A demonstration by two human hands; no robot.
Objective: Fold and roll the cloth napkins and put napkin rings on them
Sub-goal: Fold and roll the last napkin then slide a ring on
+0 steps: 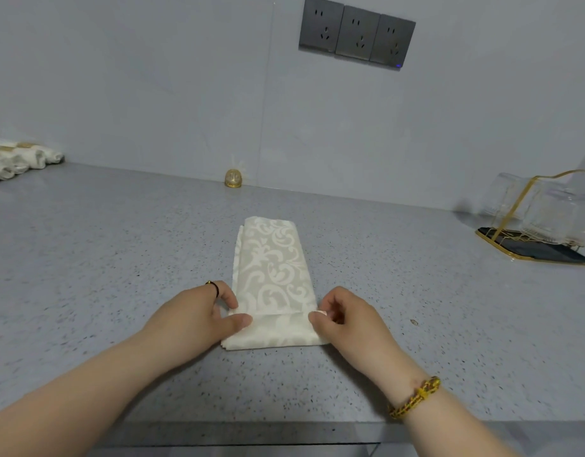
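Flat on the bench point(119, 258), dead centre before the body: napkin point(273, 268), folded to a narrow strip. Long axis straight away from the person, toward the wall; near short end turned over once into a low flap, far end well beyond.

At the flap's left corner, left hand point(199, 311); at its right corner, right hand point(344, 319); both equally near, one to each side of the strip. Flap pinched by the left fingers point(241, 321), thumb on top, the others curled at the cloth's side edge. Right corner likewise pinched by the right fingers point(317, 319), thumb against the fold. Neither released, neither clenched on nothing.

Likely the start of the roll: forward, away from the body, along the long axis, both corners level so as not to skew the tube. All the unrolled cloth ahead of the fingers, none behind.

Gold ring point(233, 178) at the foot of the wall, well beyond the far end, slightly left of the strip's line; probably the left hand's reach afterwards. Finished rolls point(21, 159) with gold bands at far left.

No brand, label or legible writing anywhere; sockets point(357, 36) unmarked save for slots and a small blue light.
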